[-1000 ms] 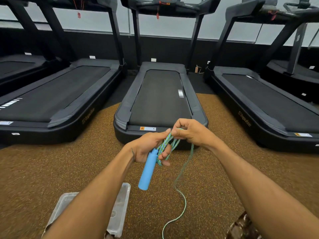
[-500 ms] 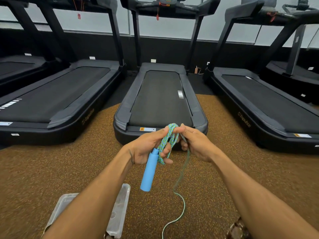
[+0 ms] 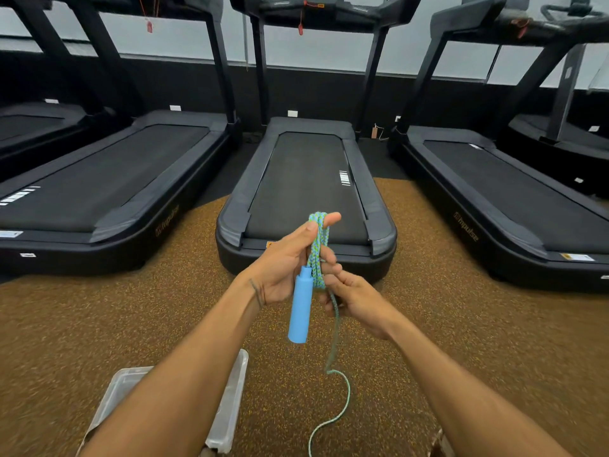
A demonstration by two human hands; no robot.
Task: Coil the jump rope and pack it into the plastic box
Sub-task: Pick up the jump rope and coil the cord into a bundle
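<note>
Speckled gym floor (image 3: 99, 324); plastic box (image 3: 230, 407) lay nearest, under the left forearm. Right hand (image 3: 356, 298) pinched the jump rope (image 3: 333, 338)'s floor-trailing slack, just below the left hand (image 3: 283, 268), which gripped upright coils (image 3: 317, 255), blue handle (image 3: 301, 305) hanging. Treadmill (image 3: 303, 186) stood beyond.

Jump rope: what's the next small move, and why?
Probably carry the right hand up and over the fingers of the left hand to lay one more loop. The left hand holds a few coils with the blue handle hanging below. The right hand pinches the rope just under them, and a long loose tail runs down to the floor.
</note>
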